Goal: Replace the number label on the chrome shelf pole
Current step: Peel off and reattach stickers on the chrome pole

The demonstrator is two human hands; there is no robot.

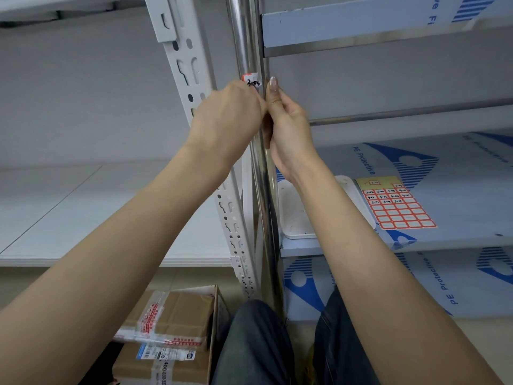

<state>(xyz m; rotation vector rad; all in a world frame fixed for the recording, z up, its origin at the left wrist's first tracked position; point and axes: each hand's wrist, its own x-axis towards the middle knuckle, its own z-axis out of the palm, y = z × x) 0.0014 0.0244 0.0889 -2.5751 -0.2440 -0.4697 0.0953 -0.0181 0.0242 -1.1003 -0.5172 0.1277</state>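
- Cardboard parcels [169,320], brown with red-printed tape, sit on the floor next to the person's knees in dark jeans.
- Further in, a shelf covered in blue-printed protective film [458,173] carries a yellow-backed sheet of red-bordered stickers [397,204]. It lies flat just beside a white plastic tray [294,220], and several of the stickers have handwritten numbers.
- The right hand [286,126] is clamped on the round, mirror-bright chrome pole [244,37] just below the label. One finger lies straight up along the metal and the rest curl behind it.
- The left hand [227,115] comes at the pole from the left, its fingers bunched at the label's lower left corner. The fingertips are hidden behind the back of the hand, so I cannot tell whether they pinch anything.
- The small white paper label [251,80], with a red edge and a black handwritten number, is stuck to the chrome pole just above both hands and bends round its curve.
- The label looks thin, nearly weightless and easy to tear. On slick chrome it should lift cleanly if a nail raises a corner and the paper is drawn off slowly.
- A white slotted steel upright [186,65] stands just left of the pole.
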